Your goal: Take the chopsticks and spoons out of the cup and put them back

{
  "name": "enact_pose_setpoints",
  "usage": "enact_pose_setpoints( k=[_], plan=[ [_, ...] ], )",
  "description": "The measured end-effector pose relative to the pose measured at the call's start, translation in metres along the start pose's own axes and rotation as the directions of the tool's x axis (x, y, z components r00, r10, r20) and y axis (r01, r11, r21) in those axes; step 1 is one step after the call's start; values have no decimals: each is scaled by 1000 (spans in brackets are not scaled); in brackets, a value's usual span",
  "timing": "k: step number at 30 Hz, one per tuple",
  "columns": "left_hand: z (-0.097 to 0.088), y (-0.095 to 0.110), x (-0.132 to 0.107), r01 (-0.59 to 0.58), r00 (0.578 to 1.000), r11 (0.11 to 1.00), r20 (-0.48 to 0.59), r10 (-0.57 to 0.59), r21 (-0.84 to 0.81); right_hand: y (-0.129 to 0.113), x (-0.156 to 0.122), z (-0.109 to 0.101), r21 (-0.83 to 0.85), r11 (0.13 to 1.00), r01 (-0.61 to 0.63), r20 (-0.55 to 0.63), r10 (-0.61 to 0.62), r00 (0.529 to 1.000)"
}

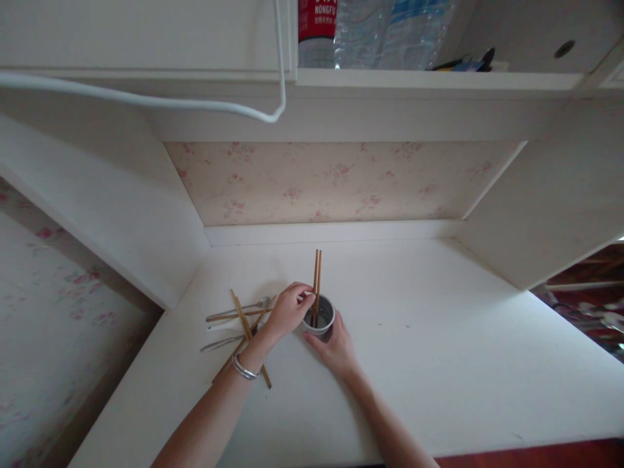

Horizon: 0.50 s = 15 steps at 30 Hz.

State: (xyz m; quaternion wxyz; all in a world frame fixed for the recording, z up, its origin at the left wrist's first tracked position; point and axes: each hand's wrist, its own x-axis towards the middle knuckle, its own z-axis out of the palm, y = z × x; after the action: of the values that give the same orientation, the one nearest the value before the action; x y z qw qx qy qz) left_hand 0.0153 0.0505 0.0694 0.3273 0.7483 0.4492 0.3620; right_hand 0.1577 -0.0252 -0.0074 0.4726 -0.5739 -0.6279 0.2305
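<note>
Two wooden chopsticks (318, 276) stand nearly upright with their lower ends inside a small cup (318, 331), grey within and pale at the rim. The fingertips of my left hand (291, 307) are pinched together at the chopsticks, just above the rim. My right hand (338, 348) is wrapped round the cup's right and near side. Under and beside my left wrist lies a loose pile: crossed wooden chopsticks (240, 312), a metal spoon (263, 302), another metal utensil (219, 343) and a white-handled piece (219, 328). My left forearm hides part of this pile.
The white desk (463, 364) has walls on its left and right and a flowered back panel (322, 182). Overhead, a shelf (439, 79) holds plastic-wrapped bottles (390, 36). A white cable or bar (195, 104) crosses the upper left.
</note>
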Motion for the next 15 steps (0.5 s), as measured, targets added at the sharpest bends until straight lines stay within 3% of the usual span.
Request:
enact_pose_setpoints(
  k=[7,11,15],
  plan=[
    [0,3,-18,110,994,973,15,-109,-204,-3,-2,-1,22,999,-23,-1,23,1000],
    [16,6,-43,158,987,888,51,-151,-432,-3,-3,-2,49,998,-34,9,34,999],
    [36,3,-56,154,984,860,-2,-177,-487,-1,-4,1,123,992,-17,27,14,1000]
  ],
)
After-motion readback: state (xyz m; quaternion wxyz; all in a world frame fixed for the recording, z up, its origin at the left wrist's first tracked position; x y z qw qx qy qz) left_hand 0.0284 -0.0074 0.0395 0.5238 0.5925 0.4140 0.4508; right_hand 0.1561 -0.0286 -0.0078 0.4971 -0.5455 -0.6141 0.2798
